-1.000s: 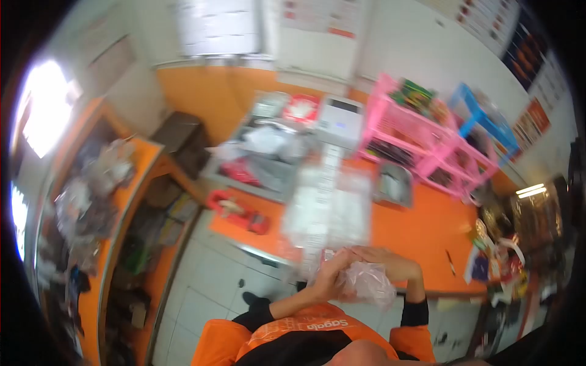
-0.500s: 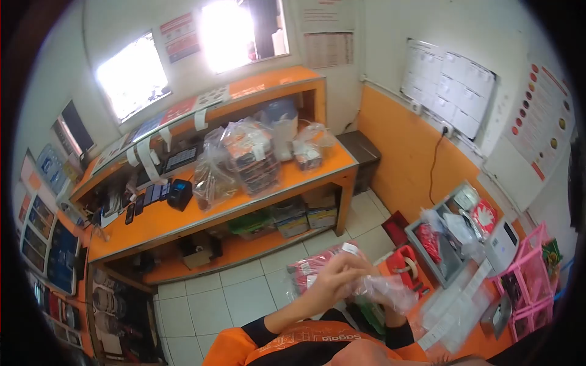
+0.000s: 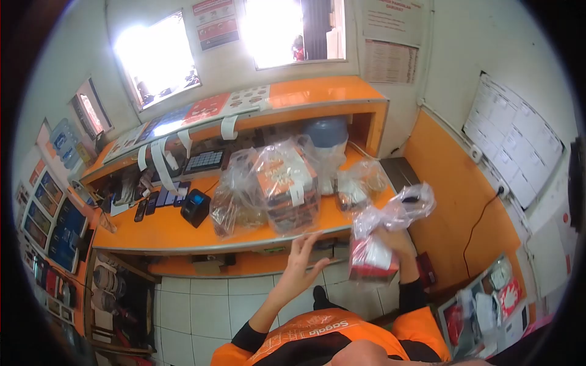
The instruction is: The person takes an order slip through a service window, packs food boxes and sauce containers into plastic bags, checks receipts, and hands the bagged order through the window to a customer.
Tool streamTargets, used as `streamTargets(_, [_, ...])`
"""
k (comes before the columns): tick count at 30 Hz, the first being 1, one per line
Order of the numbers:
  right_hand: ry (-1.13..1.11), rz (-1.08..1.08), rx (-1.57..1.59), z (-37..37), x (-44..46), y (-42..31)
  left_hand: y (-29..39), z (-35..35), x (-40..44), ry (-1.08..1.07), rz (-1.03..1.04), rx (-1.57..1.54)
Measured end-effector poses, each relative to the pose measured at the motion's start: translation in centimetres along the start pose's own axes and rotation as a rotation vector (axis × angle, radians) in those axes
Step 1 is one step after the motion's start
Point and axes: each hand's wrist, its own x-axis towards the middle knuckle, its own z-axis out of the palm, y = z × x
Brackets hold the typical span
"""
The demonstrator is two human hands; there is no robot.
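A clear plastic bag (image 3: pixel 408 208) with a red box (image 3: pixel 371 259) inside hangs from my right hand (image 3: pixel 395 240), which grips its upper part. A white label lies on the box. My left hand (image 3: pixel 299 268) is empty, its fingers spread, near the front edge of the orange counter (image 3: pixel 165 235). Just beyond it stands a tall clear bag of stacked boxes (image 3: pixel 287 183). Another clear bag (image 3: pixel 235 201) sits to its left, and a smaller bagged package (image 3: pixel 360 186) to its right.
A black card terminal (image 3: pixel 195 207), phones (image 3: pixel 165 195) and a keypad (image 3: pixel 206 161) are on the counter's left part. A blue-topped container (image 3: pixel 326 131) stands behind the bags. A grey tray (image 3: pixel 455 326) with packets is at the lower right.
The view has turned left towards the counter. My right hand has lifted the bag with the red box beside the counter. My left hand has come off the bag and opened.
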Motion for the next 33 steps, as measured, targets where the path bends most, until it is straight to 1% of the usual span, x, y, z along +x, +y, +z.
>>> streamTargets(1, [-0.112,0.077,-0.04,-1.3,3.6,1.4,-0.6,-0.2,1.9,0.006,-0.004,0.007])
streamTargets(2, [-0.226,0.153,-0.083,-2.2,7.3,3.1,-1.2,-0.5,4.0,0.092,0.042,0.131])
streamTargets(3, [-0.232,0.081,0.07,-2.7,11.0,3.9,-1.8,-0.6,6.0,0.182,0.088,0.256])
streamTargets(4, [-0.25,0.011,0.225,-3.2,14.6,4.6,-2.4,-0.7,7.8,0.214,0.089,0.33])
streamTargets(5, [-0.267,0.002,0.223,-3.4,18.1,5.1,-3.0,-0.7,9.4,0.231,0.081,0.333])
streamTargets(7, [-0.34,-0.014,0.314,-2.5,24.3,6.8,-4.5,-0.6,12.1,0.281,0.111,0.666])
streamTargets(8, [-0.359,-0.02,0.318,-1.1,26.4,7.9,-5.7,-0.3,12.9,0.286,0.072,0.744])
streamTargets(9, [-0.308,-0.032,0.463,1.1,28.6,9.4,-6.9,0.1,13.5,0.298,0.054,0.753])
streamTargets(10, [-0.26,-0.051,0.607,3.4,30.7,11.0,-8.2,0.5,13.7,0.249,-0.002,0.822])
streamTargets(11, [-0.225,-0.053,0.687,5.6,32.0,12.1,-9.7,0.9,13.7,0.201,-0.062,0.892])
streamTargets(12, [-0.199,-0.041,0.708,7.3,32.4,13.5,-11.4,1.2,13.6,0.161,-0.094,0.846])
streamTargets(13, [-0.183,-0.012,0.667,9.1,32.5,14.8,-11.6,1.0,13.7,0.177,-0.122,0.862])
streamTargets(15, [-0.178,0.041,0.496,12.1,31.9,17.5,-11.2,0.6,13.7,0.094,-0.076,0.83])
streamTargets(16, [-0.191,0.063,0.411,13.2,31.3,18.5,-11.4,0.4,13.6,0.094,-0.057,0.807])
streamTargets(17, [-0.204,0.078,0.339,14.1,30.8,19.4,-11.4,0.1,13.6,0.119,-0.102,0.831])
streamTargets(19, [-0.223,0.092,0.241,15.2,30.3,20.7,-11.3,-0.9,13.4,0.074,0.026,0.769])
streamTargets(20, [-0.23,0.098,0.211,15.5,30.2,21.3,-11.3,-1.5,13.3,0.096,-0.015,0.799])
streamTargets(22, [-0.239,0.108,0.168,15.9,30.2,22.2,-11.5,-2.7,12.6,0.212,0.16,0.55])
streamTargets(23, [-0.24,0.114,0.152,15.9,30.3,22.7,-11.8,-4.0,11.7,0.222,0.143,0.572])
streamTargets(25, [-0.238,0.112,0.145,16.1,30.7,23.6,-12.4,-7.2,9.2,0.427,0.342,0.492])
streamTargets(27, [-0.2,0.108,0.188,16.5,30.9,25.2,-17.1,-10.7,6.1,0.822,0.362,0.653])
streamTargets(28, [-0.183,0.119,0.177,16.3,30.9,25.7,-18.5,-13.5,5.3,1.007,0.271,0.749])
streamTargets(29, [-0.166,0.128,0.169,16.4,30.8,25.8,-20.6,-16.7,4.4,1.129,0.183,0.794])
streamTargets(31, [-0.127,0.143,0.142,16.4,30.9,26.5,-27.3,-24.0,2.4,1.377,-0.113,0.493])
streamTargets(33, [-0.083,0.154,0.11,16.4,30.9,26.9,-34.2,-31.6,0.1,1.41,-0.331,0.391])
